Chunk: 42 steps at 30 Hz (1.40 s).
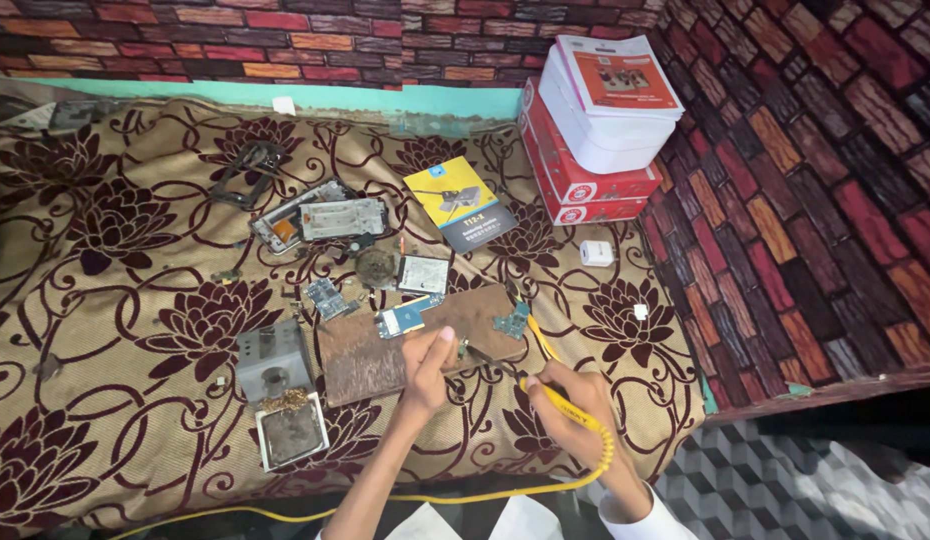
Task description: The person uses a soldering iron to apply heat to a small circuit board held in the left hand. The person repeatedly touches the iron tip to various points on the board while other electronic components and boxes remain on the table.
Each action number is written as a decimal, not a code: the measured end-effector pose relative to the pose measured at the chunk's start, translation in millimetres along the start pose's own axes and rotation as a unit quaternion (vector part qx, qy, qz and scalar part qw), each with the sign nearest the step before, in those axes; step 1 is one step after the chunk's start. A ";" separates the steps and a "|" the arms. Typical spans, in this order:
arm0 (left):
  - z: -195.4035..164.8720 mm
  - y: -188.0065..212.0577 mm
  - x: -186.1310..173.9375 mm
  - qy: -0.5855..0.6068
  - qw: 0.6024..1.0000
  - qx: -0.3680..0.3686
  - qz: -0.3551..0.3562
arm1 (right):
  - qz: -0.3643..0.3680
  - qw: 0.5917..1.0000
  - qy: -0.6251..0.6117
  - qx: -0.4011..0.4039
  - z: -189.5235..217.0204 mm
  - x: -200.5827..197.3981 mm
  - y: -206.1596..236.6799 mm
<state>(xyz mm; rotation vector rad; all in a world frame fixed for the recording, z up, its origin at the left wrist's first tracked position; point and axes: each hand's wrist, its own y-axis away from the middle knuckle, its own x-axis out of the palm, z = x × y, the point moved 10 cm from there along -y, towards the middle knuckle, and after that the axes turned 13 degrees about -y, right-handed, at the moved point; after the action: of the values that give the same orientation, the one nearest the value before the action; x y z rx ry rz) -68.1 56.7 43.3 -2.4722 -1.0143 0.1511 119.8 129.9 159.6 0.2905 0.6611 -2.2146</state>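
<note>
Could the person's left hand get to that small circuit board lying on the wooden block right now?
Probably yes. The left hand rests at the wooden block's near edge, and the small circuit board lies just beyond its fingers, uncovered, with nothing between them.

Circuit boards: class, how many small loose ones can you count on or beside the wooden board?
3. One blue-and-yellow circuit board lies on the wooden board near the left hand; one at its right end; one beside its left corner. Others may be hidden.

White cuff (pixel 635 515) (right wrist only).
</note>
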 end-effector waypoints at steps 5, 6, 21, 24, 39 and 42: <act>28.7 0.5 -14.0 0.166 0.986 -0.026 -0.016 | 0.015 0.999 0.000 0.029 -2.0 0.3 -1.5; 33.0 -1.0 -18.1 0.203 0.979 -0.022 -0.028 | 0.022 0.999 -0.016 0.032 -1.3 1.3 -1.7; 33.7 -25.6 -7.8 0.213 0.976 -0.048 -0.024 | 0.037 0.997 -0.006 0.065 -6.9 2.3 -3.7; 37.5 -21.8 -10.1 0.216 0.975 -0.055 -0.013 | 0.036 0.998 0.001 0.042 -7.3 4.2 -3.6; 4.7 -5.5 -9.1 0.047 0.998 -0.047 0.002 | 0.003 1.000 0.000 0.010 0.7 2.2 1.5; -10.1 -0.3 -8.0 0.069 0.997 -0.046 0.002 | 0.000 1.000 0.002 -0.006 3.5 1.0 1.0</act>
<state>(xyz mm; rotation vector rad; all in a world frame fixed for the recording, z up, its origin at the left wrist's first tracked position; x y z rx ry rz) -71.4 47.6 51.9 -2.5266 -0.9787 -0.0661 119.8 126.8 161.7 0.2878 0.6765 -2.2094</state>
